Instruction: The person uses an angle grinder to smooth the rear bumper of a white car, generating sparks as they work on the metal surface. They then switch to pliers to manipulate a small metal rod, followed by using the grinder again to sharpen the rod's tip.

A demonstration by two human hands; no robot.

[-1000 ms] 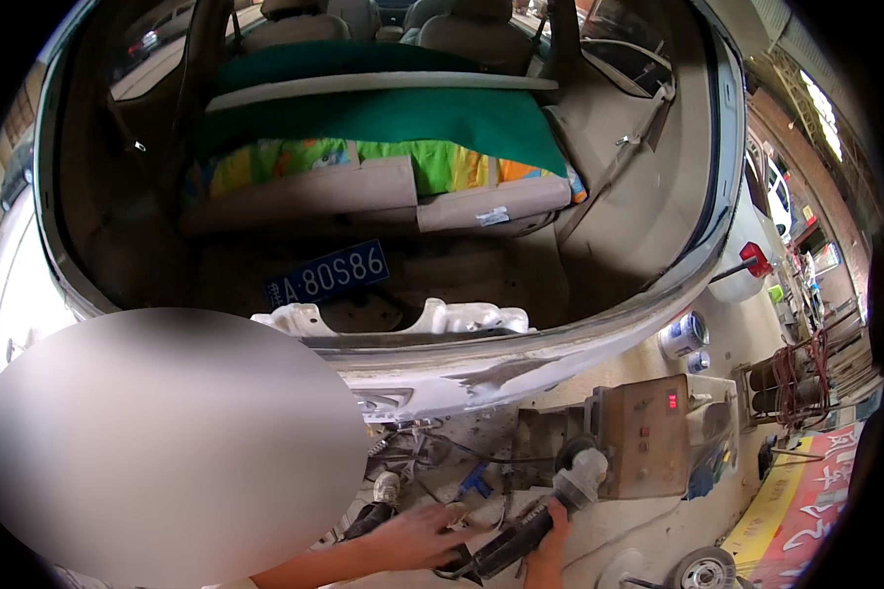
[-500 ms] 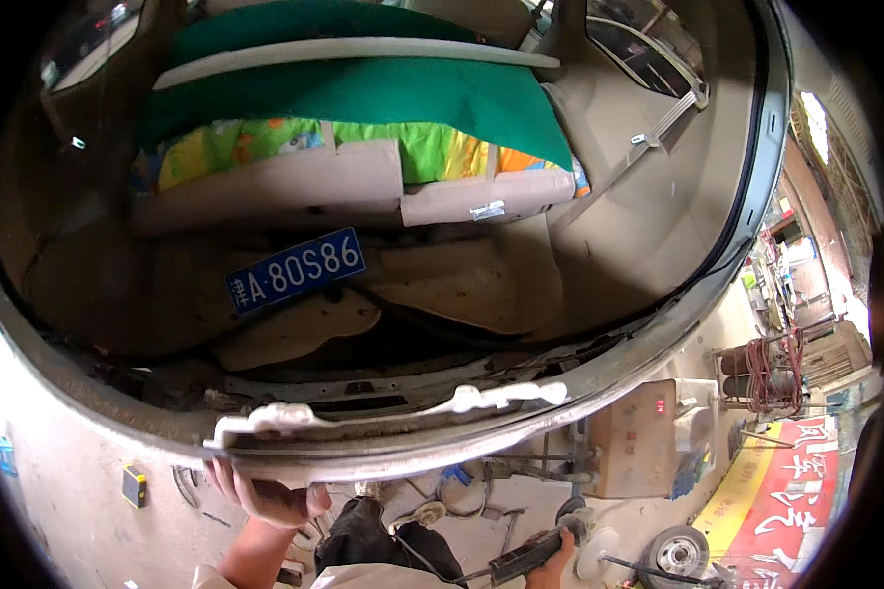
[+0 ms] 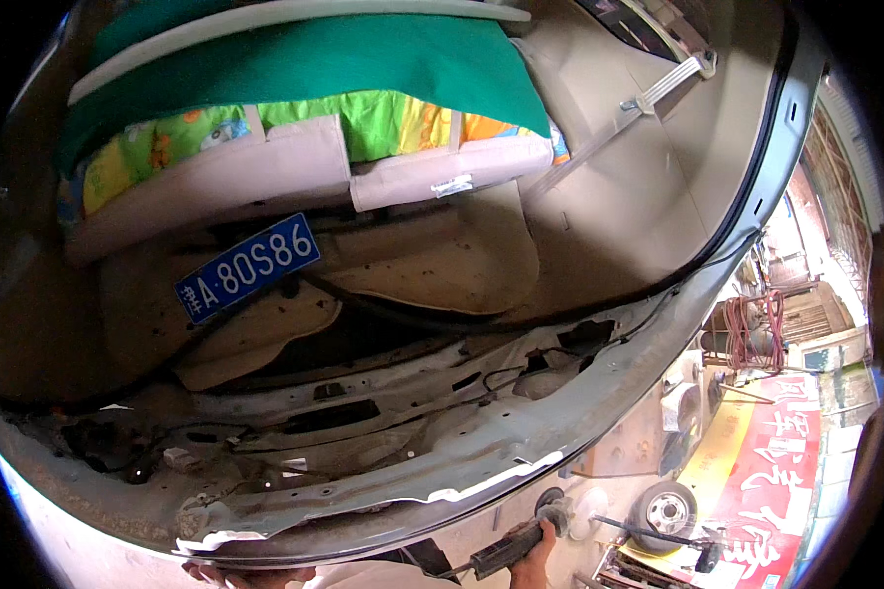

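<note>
In my right hand [image 3: 532, 564], at the lower edge, is a dark corded power tool [image 3: 506, 552] that looks like an angle grinder. My fingers wrap round its body, and its round head [image 3: 554, 508] points up and right, outside the car. My left hand [image 3: 250, 575] is at the bottom, against the underside of the car's rear sill [image 3: 413, 481]. The sill hides most of its fingers. A ragged bright white strip [image 3: 501, 479] runs along the sill's outer lip; I cannot tell whether it is paint or light.
Inside the open car rear, a blue number plate [image 3: 248, 267] lies on the trunk lining. Behind it are folded beige seatbacks [image 3: 452, 174] and a green cloth [image 3: 314, 64]. Outside right are a wheel [image 3: 666, 514], a red and yellow banner [image 3: 756, 471] and coiled reddish hose [image 3: 753, 329].
My view has shifted in over the trunk, so more of the sill shows. The left hand has dropped mostly out of sight below the edge. The right hand still holds the tool.
</note>
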